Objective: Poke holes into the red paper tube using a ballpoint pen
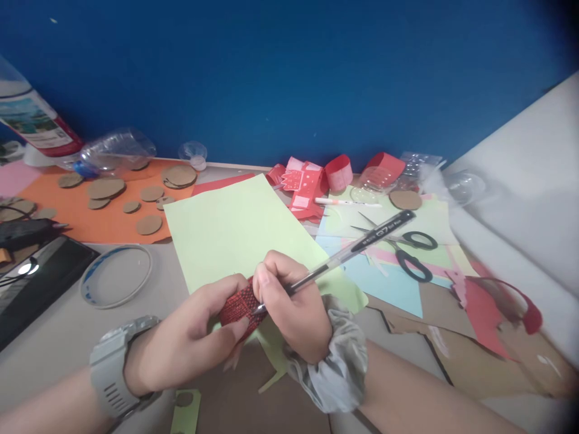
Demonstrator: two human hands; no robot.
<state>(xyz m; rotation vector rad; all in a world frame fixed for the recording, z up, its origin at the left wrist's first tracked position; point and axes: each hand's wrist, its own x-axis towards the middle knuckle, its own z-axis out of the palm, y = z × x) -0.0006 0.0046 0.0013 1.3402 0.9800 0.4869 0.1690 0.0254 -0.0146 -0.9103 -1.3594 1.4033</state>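
Between the fingers and thumb of my left hand [199, 331] is a small piece of dark red woven fabric [237, 310]. My right hand [292, 304] grips a black gel pen [348, 250], its tip down on the fabric and its back end pointing up to the right. Both hands are close together, with the right fingers partly covering the fabric. Behind and beneath them lies a pale green paper sheet [235, 229]. What the fabric piece is part of, if anything, I cannot make out.
Scissors [398, 244] lie on coloured papers at right, beside red paper scraps [488, 319]. Cardboard discs [106, 188] rest on orange paper [81, 223] at left. A tape roll [147, 274], a black phone-like device [54, 277] and plastic bottles [115, 150] are nearby. A blue wall stands behind.
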